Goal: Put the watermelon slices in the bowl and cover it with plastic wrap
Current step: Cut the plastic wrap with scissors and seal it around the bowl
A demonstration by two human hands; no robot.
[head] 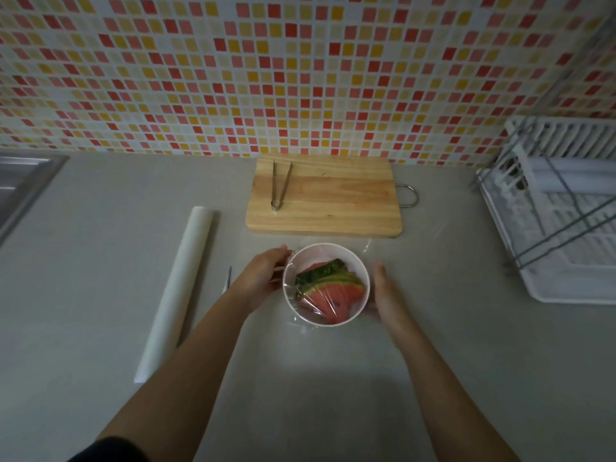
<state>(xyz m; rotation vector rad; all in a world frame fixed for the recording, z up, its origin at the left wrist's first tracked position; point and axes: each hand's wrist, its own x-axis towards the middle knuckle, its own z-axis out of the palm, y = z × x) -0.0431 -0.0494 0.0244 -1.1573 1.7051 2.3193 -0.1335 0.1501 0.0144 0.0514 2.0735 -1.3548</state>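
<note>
Nearest the camera, two bare forearms reach forward over the grey counter (pixel 100 261).

The left hand (pixel 263 278) is cupped against the left wall of the bowl (pixel 325 245), fingers curled round it. The right hand (pixel 383 295) stands edge-on just beside the bowl's right wall with fingers straight and gripping nothing. Whether it presses the film cannot be told.

The bowl sits on the counter between the hands. The watermelon slices (pixel 333 291) lie inside it, rinds toward the far side. Plastic wrap (pixel 366 245) is stretched across the rim, and its loose edges lie on the counter around the bowl.

Assessment: the film is thin, limp and clingy and will likely tear or bunch if dragged. It is best smoothed down the wall with flat palms. The bowl appears stiff and modest in weight and is best held low on its sides. The slices are wet and soft, so tilting is a risk.

To the left lies the roll of wrap (pixel 180 288), with a thin metal item (pixel 228 280) beside it that cannot be identified.

Beyond the bowl are a cutting board (pixel 323 208) bearing tongs (pixel 280 185), a dish rack (pixel 566 211) on the right and a sink (pixel 23 181) at far left.
</note>
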